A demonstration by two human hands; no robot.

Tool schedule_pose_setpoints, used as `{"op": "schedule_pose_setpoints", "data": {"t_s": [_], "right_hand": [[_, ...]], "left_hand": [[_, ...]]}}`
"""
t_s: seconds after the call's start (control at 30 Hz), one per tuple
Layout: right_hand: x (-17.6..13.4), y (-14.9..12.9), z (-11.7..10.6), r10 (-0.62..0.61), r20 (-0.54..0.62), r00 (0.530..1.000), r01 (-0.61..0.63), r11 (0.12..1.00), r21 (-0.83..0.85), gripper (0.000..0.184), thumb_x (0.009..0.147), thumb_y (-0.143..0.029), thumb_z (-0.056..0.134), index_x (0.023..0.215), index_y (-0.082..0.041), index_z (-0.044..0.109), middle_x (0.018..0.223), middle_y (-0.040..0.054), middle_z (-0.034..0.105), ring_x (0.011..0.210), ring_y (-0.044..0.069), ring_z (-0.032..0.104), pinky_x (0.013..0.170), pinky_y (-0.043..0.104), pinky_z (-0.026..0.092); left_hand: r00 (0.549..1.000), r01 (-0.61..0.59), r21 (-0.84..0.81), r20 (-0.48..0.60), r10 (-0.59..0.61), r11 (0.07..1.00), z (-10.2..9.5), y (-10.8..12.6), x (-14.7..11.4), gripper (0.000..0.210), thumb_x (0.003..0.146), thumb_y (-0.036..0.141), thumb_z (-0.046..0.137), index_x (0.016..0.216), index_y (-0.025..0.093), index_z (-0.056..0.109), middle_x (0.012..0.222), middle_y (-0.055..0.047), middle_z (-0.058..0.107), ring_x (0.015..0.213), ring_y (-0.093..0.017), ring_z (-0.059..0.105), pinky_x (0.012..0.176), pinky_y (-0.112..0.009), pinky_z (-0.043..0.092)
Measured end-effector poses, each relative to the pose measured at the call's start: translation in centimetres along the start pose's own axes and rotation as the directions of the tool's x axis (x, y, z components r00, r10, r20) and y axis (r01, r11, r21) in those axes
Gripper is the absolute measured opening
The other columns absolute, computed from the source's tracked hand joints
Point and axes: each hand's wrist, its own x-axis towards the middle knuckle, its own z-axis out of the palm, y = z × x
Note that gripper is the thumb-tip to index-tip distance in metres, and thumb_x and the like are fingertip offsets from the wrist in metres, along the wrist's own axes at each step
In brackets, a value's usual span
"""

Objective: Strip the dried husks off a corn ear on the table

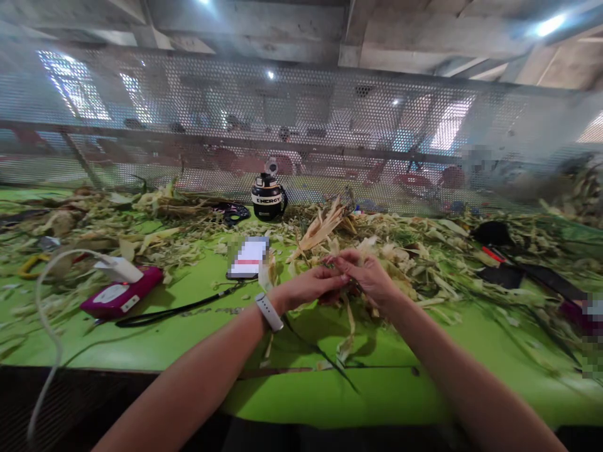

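Note:
My left hand (313,285), with a white watch band (269,312) on its wrist, meets my right hand (372,276) above the green table. Both sets of fingers are closed in a pinch around strips of corn husk. Pale husk ends (348,336) dangle below them, while most of the held part is hidden by my fingers. A long dark strip (325,358) trails beneath my left wrist towards the table's front edge. Just beyond my hands a dry tan corn husk (323,227) lies on the heap of husk scraps (400,251).
A phone (248,257) with a black strap lies left of my hands. Further left, a white charger (120,270) is plugged into a purple power block (122,294). A black bottle (267,199) stands behind, before a perforated screen (311,125). Dark items (502,273) lie right.

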Motion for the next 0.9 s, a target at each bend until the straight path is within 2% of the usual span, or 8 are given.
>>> {"op": "schedule_pose_setpoints", "data": {"t_s": [0.1, 0.2, 0.33, 0.43, 0.6, 0.67, 0.77, 0.9], "right_hand": [[-0.1, 0.0, 0.2, 0.04, -0.083, 0.996, -0.038, 0.999, 0.03, 0.033, 0.061, -0.047, 0.074, 0.074, -0.018, 0.064, 0.055, -0.0035, 0.06, 0.035, 0.006, 0.042, 0.031, 0.019, 0.03], [-0.1, 0.1, 0.6, 0.006, -0.145, 0.989, -0.003, 1.0, 0.023, 0.031, 0.061, -0.045, 0.074, 0.072, -0.018, 0.063, 0.053, -0.0053, 0.057, 0.03, 0.003, 0.031, 0.027, 0.02, 0.019], [0.1, 0.2, 1.2, -0.045, -0.215, 0.976, 0.05, 0.999, 0.018, 0.028, 0.058, -0.041, 0.076, 0.067, -0.017, 0.064, 0.057, -0.0036, 0.058, 0.04, 0.005, 0.04, 0.035, 0.021, 0.03], [0.3, 0.0, 0.9, -0.044, -0.165, 0.985, 0.045, 0.999, 0.0, 0.031, 0.058, -0.044, 0.075, 0.067, -0.017, 0.064, 0.067, -0.0001, 0.064, 0.051, 0.009, 0.05, 0.044, 0.022, 0.038], [0.8, -1.0, -1.4, -0.031, -0.071, 0.997, 0.024, 0.995, -0.092, 0.039, 0.072, -0.055, 0.06, 0.078, -0.017, 0.069, 0.081, 0.0046, 0.067, 0.073, 0.015, 0.059, 0.06, 0.025, 0.045], [1.0, -1.4, -2.2, -0.058, -0.06, 0.997, 0.045, 0.978, -0.202, 0.036, 0.071, -0.052, 0.063, 0.073, -0.016, 0.068, 0.069, 0.002, 0.063, 0.064, 0.012, 0.055, 0.055, 0.023, 0.041], [1.0, -1.5, -2.7, -0.082, -0.02, 0.996, 0.071, 0.944, -0.321, 0.033, 0.068, -0.048, 0.067, 0.065, -0.015, 0.065, 0.047, -0.0053, 0.046, 0.043, 0.006, 0.037, 0.042, 0.021, 0.027], [0.8, -1.2, -1.9, -0.044, 0.002, 0.999, 0.044, 0.973, -0.228, 0.039, 0.066, -0.053, 0.066, 0.069, -0.015, 0.062, 0.042, -0.0077, 0.042, 0.037, 0.005, 0.031, 0.037, 0.021, 0.019]], "left_hand": [[1.0, 0.016, 0.035, 0.006, -0.016, 0.999, -0.1, 0.0, -0.2, 0.046, 0.077, 0.056, 0.053, 0.057, 0.014, 0.055, 0.046, 0.002, 0.047, 0.042, -0.006, 0.036, 0.044, -0.022, 0.024], [0.996, 0.051, 0.077, 0.063, -0.056, 0.996, 0.0, 0.3, -0.4, 0.046, 0.077, 0.057, 0.053, 0.067, 0.013, 0.064, 0.045, 0.003, 0.045, 0.041, -0.006, 0.034, 0.043, -0.023, 0.021], [0.985, 0.076, 0.078, 0.147, -0.087, 0.994, 0.2, 0.4, -0.5, 0.047, 0.077, 0.056, 0.053, 0.088, 0.013, 0.07, 0.046, 0.004, 0.045, 0.041, -0.006, 0.032, 0.044, -0.024, 0.02], [0.985, 0.074, 0.035, 0.153, -0.079, 0.997, 0.3, 0.0, -0.5, 0.043, 0.077, 0.053, 0.056, 0.088, 0.014, 0.071, 0.047, 0.004, 0.046, 0.042, -0.006, 0.032, 0.045, -0.024, 0.02], [0.998, 0.031, -0.12, -0.058, -0.038, 0.992, -0.1, -0.5, 0.1, 0.036, 0.075, 0.048, 0.061, 0.076, 0.013, 0.07, 0.046, 0.004, 0.042, 0.043, -0.005, 0.03, 0.044, -0.024, 0.016], [0.99, 0.001, -0.171, -0.138, -0.024, 0.985, -0.2, -0.5, 0.3, 0.038, 0.074, 0.049, 0.061, 0.072, 0.012, 0.068, 0.046, 0.004, 0.041, 0.043, -0.005, 0.03, 0.044, -0.025, 0.015], [0.991, -0.018, -0.182, -0.137, -0.007, 0.983, -0.4, -0.5, 0.6, 0.039, 0.073, 0.05, 0.061, 0.072, 0.012, 0.068, 0.045, 0.004, 0.041, 0.043, -0.005, 0.029, 0.045, -0.025, 0.015], [0.994, -0.03, -0.187, -0.111, 0.01, 0.982, -0.4, -0.6, 0.5, 0.039, 0.069, 0.049, 0.066, 0.073, 0.011, 0.067, 0.045, 0.005, 0.04, 0.043, -0.005, 0.028, 0.045, -0.024, 0.016]]}}
